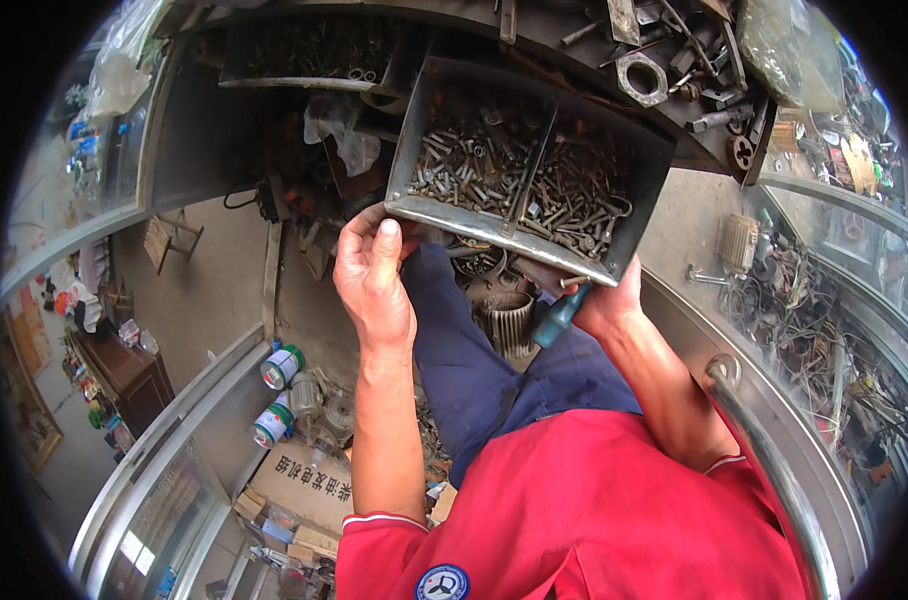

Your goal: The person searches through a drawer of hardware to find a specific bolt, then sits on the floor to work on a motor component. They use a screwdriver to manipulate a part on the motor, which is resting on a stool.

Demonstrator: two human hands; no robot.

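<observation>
A two-compartment metal tray [454, 220], full of mixed bolts [469, 165], screws and small hardware, is held out in front of me. My left hand [376, 280] grips its front left corner, thumb against the front edge. My right hand [612, 305] holds the tray at its lower right corner, fingers partly hidden beneath it, along with a teal-handled tool [556, 322] that points down and left. A small bolt [576, 281] lies sideways just under the front rim beside that hand.
A shelf with loose nuts [641, 80] and metal parts runs overhead; another hardware tray [309, 80] sits behind. Below are motor housings [506, 325], paint cans [282, 366] and cardboard [299, 485]. A steel handrail [774, 450] is at my right, cluttered glass cases [834, 330] beyond.
</observation>
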